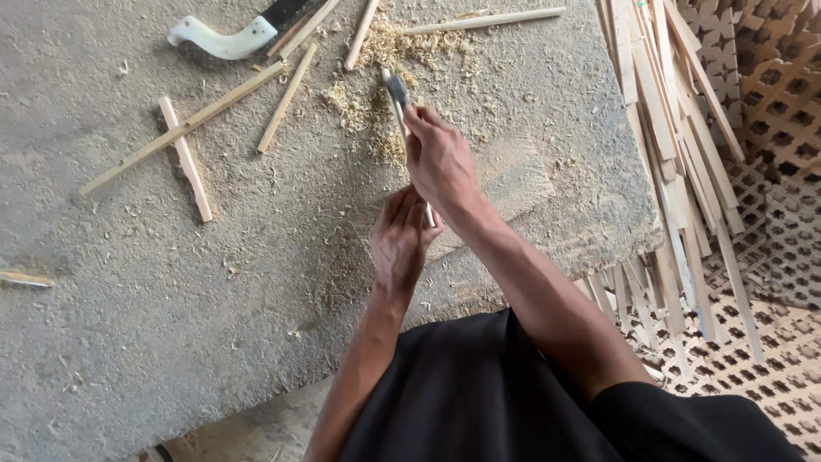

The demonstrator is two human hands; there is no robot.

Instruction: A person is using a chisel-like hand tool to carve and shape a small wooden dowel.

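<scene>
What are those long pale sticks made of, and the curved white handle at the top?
Sticks: probably raw split wood or bamboo, pale, unfinished, with shavings scattered around. Handle: looks like smooth, glossy white plastic. The right hand grips a dull grey blade, likely metal.

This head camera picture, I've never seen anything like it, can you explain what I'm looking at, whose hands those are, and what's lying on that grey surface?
There is no machine here. The camera sits on a person's head and looks down, so the two bare arms are the wearer's own. The right hand grips a small knife laid against a thin wooden strip, which the left hand holds lower down. They work over a rough grey slab dusted with pale wood shavings. Loose wooden sticks lie across it, and a white tool handle rests at the top. To the right are a bundle of slats and woven lattice panels.
</scene>
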